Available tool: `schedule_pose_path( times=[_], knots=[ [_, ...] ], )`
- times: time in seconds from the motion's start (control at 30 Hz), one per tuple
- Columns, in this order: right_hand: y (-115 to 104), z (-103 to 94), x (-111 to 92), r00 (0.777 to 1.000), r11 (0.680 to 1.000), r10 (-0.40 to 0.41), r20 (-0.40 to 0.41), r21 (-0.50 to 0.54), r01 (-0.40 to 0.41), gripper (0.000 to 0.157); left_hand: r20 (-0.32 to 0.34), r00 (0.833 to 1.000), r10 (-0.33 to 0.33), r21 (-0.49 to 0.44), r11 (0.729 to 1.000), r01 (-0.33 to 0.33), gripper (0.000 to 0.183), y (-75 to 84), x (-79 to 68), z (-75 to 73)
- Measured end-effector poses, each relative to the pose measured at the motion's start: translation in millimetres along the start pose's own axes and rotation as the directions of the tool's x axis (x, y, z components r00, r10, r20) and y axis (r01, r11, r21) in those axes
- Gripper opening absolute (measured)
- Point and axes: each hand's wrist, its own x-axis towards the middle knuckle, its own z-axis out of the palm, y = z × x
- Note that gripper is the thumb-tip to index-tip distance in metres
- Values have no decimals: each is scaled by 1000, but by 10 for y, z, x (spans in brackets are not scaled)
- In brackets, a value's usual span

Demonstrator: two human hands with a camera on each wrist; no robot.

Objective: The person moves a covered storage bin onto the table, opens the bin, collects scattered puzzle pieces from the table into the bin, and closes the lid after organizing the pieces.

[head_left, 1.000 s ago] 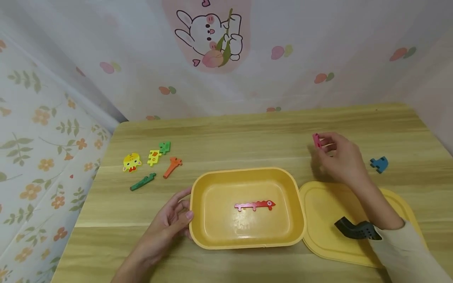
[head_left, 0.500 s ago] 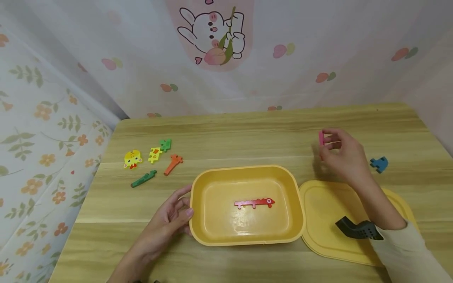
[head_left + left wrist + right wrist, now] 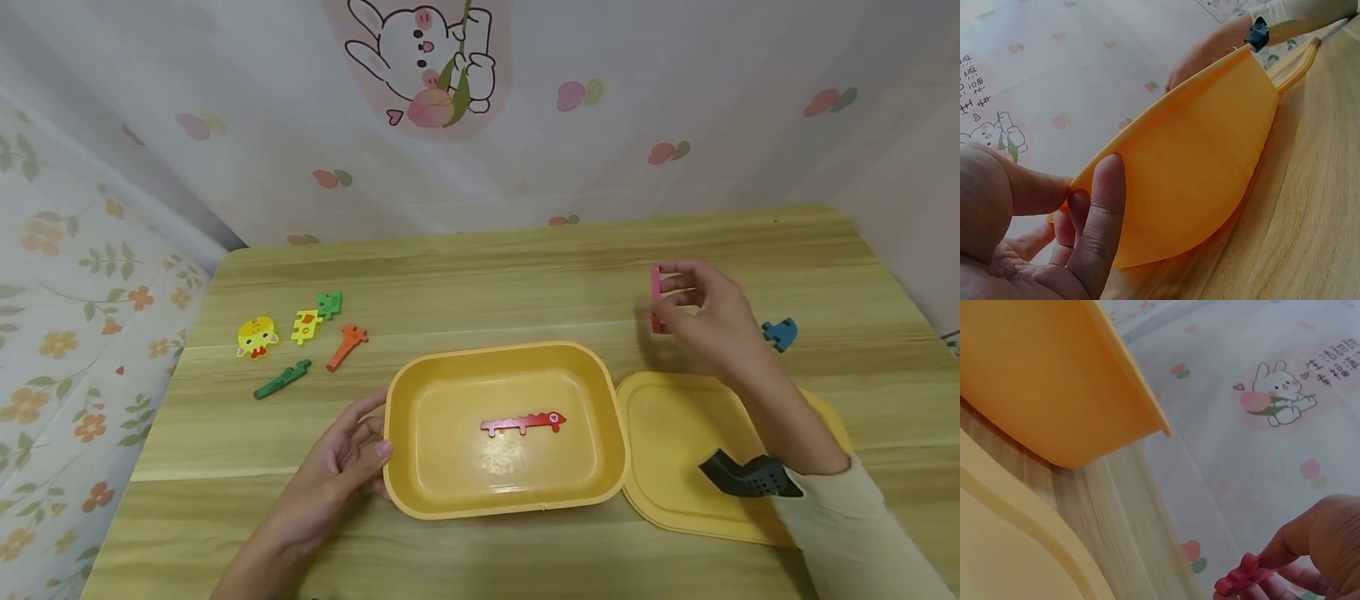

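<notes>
My left hand [image 3: 341,467] grips the left rim of a yellow plastic box [image 3: 504,510], thumb on one side of the wall and fingers on the other, as the left wrist view shows. A red, wavy-edged puzzle piece [image 3: 517,423] with a pointed animal head lies flat inside it. Beyond the box's far right corner, my right hand [image 3: 708,312] pinches a pink puzzle piece [image 3: 656,287] between thumb and fingers, held upright above the table. In the right wrist view that pink-red piece [image 3: 1238,578] shows a knobbed edge; part of it is hidden by the fingers.
A yellow lid [image 3: 667,450] lies right of the box, under my right forearm. Beyond that arm is a blue puzzle piece [image 3: 782,333]. At the left lie a yellow animal-face piece [image 3: 257,337], a yellow piece [image 3: 306,326], green pieces [image 3: 282,379] and an orange piece [image 3: 347,347].
My right hand has turned the pink piece upright, from a short slanted view to a longer edge-on one. The left hand keeps its grip on the box. The head view has shifted slightly.
</notes>
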Motion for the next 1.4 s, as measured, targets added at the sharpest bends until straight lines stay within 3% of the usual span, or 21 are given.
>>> schedule_pose_path(
  times=[0.33,0.47,1.0,1.4],
  knots=[
    [-29,-21,-15,996,991,57,62,113,-64,49,4,1000,-2,-15,1000,2,60,-3,33,31],
    [-40,-8,-4,995,985,60,85,156,-73,41,-9,1000,-4,-9,1000,4,60,-2,26,36],
    [-91,20,-6,986,975,56,154,206,-87,31,-13,1000,-9,-9,1000,9,60,11,3,15],
    [-190,34,-75,981,976,22,192,209,-63,35,-26,999,-21,10,1000,21,60,21,2,22]
  ],
)
